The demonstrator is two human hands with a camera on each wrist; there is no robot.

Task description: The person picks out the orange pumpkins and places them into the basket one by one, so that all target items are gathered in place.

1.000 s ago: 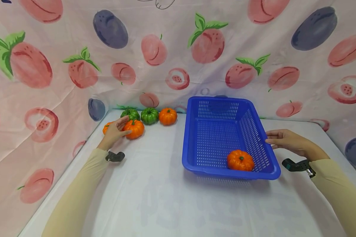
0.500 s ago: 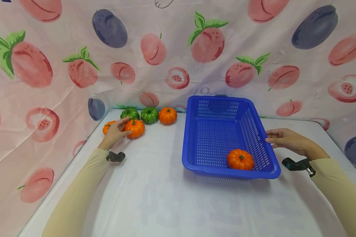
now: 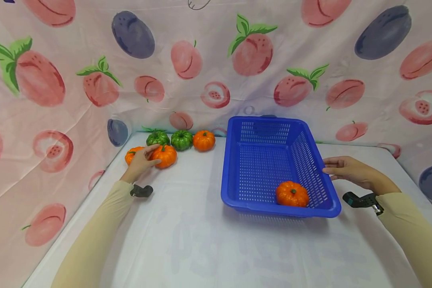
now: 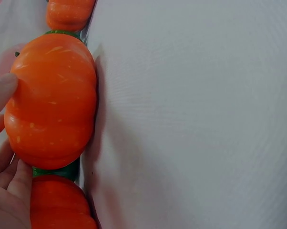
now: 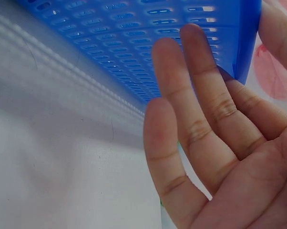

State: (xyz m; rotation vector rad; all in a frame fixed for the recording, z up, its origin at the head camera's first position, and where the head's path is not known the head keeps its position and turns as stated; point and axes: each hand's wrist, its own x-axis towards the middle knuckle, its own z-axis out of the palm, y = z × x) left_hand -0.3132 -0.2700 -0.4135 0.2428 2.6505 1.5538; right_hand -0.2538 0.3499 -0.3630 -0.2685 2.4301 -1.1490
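Observation:
On the left of the table, my left hand (image 3: 140,163) holds an orange toy pumpkin (image 3: 167,157) from its left side. In the left wrist view the thumb lies on one side of this pumpkin (image 4: 53,100) and the fingers on the other. Over at the right, my right hand (image 3: 354,172) pinches the side rim of a blue perforated basket (image 3: 266,209), thumb at the rim. Its fingers (image 5: 169,71) spread along the outer wall of the basket in the right wrist view. One orange pumpkin (image 3: 291,194) sits in the basket's near right corner.
Two green pumpkins (image 3: 181,140) and an orange pumpkin (image 3: 203,141) stand in a row along the back. Another orange pumpkin (image 3: 131,155) is partly behind the left hand. Fruit-printed cloth (image 3: 216,44) hangs behind the white table (image 3: 187,236).
The left hand's fingers have closed in on the orange pumpkin, which has shifted slightly to the right. My right hand and the basket have stayed in place.

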